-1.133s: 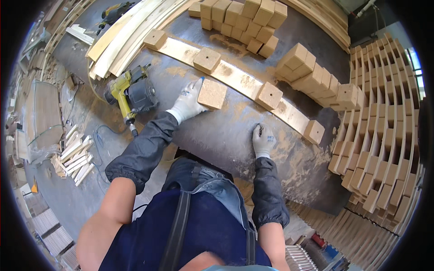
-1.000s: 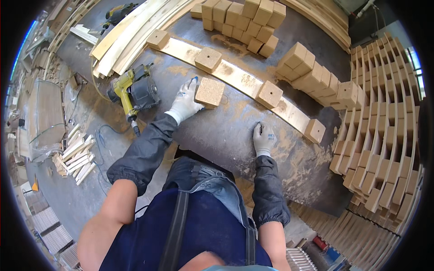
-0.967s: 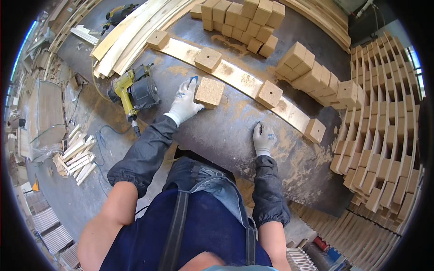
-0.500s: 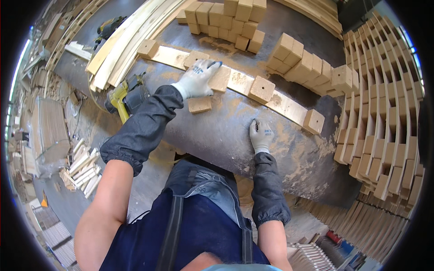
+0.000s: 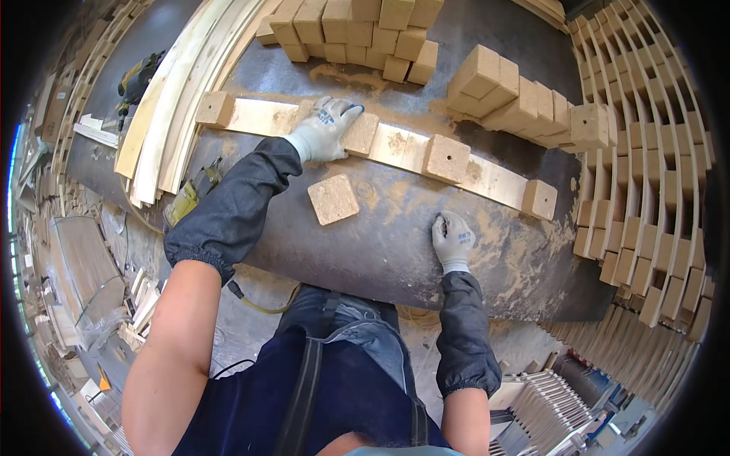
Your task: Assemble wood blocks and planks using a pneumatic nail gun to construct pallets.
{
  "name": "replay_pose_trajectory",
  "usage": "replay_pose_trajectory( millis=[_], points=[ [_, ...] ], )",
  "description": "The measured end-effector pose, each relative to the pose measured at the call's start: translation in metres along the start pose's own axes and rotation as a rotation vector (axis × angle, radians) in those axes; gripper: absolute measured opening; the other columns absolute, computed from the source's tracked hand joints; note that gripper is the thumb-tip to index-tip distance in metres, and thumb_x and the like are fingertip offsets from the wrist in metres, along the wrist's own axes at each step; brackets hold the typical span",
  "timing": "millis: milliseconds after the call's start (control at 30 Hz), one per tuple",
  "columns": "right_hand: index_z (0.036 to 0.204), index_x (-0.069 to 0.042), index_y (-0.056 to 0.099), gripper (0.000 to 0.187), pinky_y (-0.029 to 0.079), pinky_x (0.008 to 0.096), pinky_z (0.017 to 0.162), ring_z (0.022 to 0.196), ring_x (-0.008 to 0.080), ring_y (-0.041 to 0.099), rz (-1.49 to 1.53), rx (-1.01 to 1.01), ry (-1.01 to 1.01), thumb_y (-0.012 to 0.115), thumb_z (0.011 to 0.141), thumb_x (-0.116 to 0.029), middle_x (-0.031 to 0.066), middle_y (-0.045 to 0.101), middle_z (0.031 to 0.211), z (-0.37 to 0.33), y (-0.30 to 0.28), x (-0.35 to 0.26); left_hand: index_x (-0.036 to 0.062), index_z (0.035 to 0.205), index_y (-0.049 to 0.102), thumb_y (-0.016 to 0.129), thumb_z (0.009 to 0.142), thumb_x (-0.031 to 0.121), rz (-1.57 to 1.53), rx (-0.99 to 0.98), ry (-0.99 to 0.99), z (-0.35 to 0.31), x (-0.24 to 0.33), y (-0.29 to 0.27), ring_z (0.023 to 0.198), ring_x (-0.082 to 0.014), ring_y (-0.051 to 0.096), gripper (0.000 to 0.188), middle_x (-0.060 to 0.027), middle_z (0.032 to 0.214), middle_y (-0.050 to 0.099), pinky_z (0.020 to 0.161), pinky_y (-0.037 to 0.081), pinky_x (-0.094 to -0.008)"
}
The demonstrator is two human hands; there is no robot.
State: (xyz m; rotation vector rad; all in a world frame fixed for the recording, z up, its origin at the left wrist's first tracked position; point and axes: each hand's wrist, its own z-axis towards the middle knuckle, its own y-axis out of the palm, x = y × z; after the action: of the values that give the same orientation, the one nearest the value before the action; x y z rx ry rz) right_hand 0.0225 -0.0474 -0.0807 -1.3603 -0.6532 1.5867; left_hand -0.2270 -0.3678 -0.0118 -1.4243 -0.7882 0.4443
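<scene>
The left hand (image 5: pixel 325 129), fingers partly spread, is gripping a block (image 5: pixel 363 135) on the board (image 5: pixel 401 147); the right hand (image 5: pixel 454 239) is resting curled, any contents hidden.

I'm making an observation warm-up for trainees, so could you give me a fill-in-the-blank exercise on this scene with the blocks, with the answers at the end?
The left hand and right hand both wear ____.
The held block at the pale board is in the ____ hand.
The loose block lies ____ (nearer to or farther from) the person than the pale board.
The slatted stack rises at the picture's ____ side.

Missing words: gloves; left; nearer to; right.
</scene>
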Motion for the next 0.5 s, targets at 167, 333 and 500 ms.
replay_pose_trajectory(
  millis=[167, 333, 500],
  points=[
    [0.100, -0.012, 0.072, 0.015, 0.056, 0.0419, 0.079, 0.092, 0.0310, 0.071, -0.015, -0.029, 0.016, 0.067, 0.087, -0.018, 0.0092, 0.074, 0.097, 0.002, -0.002, -0.004, 0.0056, 0.152, 0.040, 0.084, 0.070, 0.036, -0.003, 0.033, 0.035, -0.005, -0.004, 0.000, 0.143, -0.0387, 0.041, 0.098, -0.0218, 0.146, 0.048, 0.125, 0.022, -0.0544],
    [0.099, -0.009, 0.072, 0.015, 0.055, 0.0428, 0.078, 0.089, 0.0329, 0.071, -0.026, -0.053, 0.022, 0.066, 0.089, -0.018, 0.0125, 0.073, 0.092, 0.000, -0.002, -0.009, 0.0048, 0.154, 0.039, 0.081, 0.076, 0.039, 0.048, -0.005, 0.040, -0.011, -0.003, 0.004, 0.153, -0.0389, 0.027, 0.095, -0.0230, 0.158, 0.038, 0.128, 0.017, -0.0539],
    [0.098, -0.008, 0.072, 0.014, 0.055, 0.0424, 0.077, 0.086, 0.0330, 0.071, -0.001, -0.065, 0.068, 0.066, 0.090, -0.018, 0.0138, 0.073, 0.091, -0.006, -0.002, -0.005, 0.0068, 0.155, 0.038, 0.076, 0.084, 0.038, -0.130, 0.137, -0.113, -0.059, 0.037, -0.001, 0.155, -0.0402, 0.023, 0.087, -0.0233, 0.160, 0.036, 0.128, 0.016, -0.0520]
  ],
)
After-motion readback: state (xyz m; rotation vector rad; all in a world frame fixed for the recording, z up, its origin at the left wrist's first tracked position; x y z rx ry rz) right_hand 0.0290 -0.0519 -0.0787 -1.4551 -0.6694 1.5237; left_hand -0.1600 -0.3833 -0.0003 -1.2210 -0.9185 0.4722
